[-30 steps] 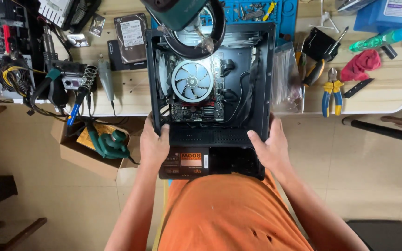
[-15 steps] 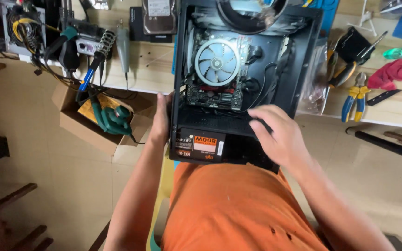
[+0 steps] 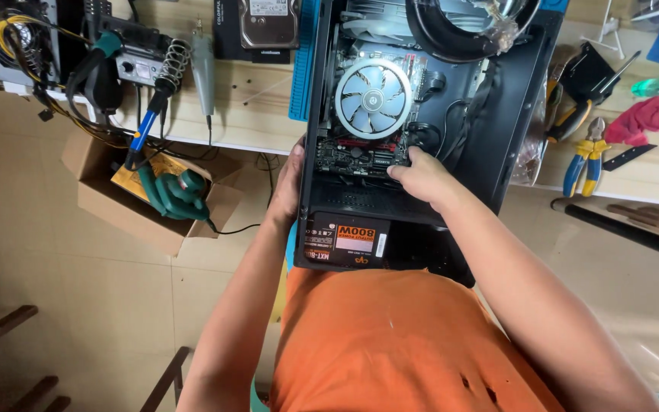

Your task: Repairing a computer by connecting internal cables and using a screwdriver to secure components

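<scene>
Change: right hand (image 3: 421, 177) moved from the lower shelf of the case forward into the open bay, now at the motherboard edge; left hand unchanged on the case's side.
Right hand: inside the open computer case (image 3: 497, 130), fingers curled down against the near edge of the motherboard (image 3: 360, 156), just below the round cooler fan (image 3: 373, 98); possibly pinching a connector, too hidden by the knuckles to tell.
Left hand: (image 3: 290, 187) wrapped flat against the outer left wall of the case, gripping it.
Case: black, side panel off, lying half on the wooden workbench (image 3: 245, 107), near end hanging over the edge against the orange shirt.
Power supply: (image 3: 348, 238) at the near end of the case, orange-and-black label up.
Left of case: blue soldering iron (image 3: 146, 126) hanging off the bench, hard drive (image 3: 268, 23) farther back.
Floor: cardboard box (image 3: 123, 198) holding a green blower (image 3: 177, 194).
Right of case: blue-and-yellow pliers (image 3: 585, 156), red cloth (image 3: 646, 118).
</scene>
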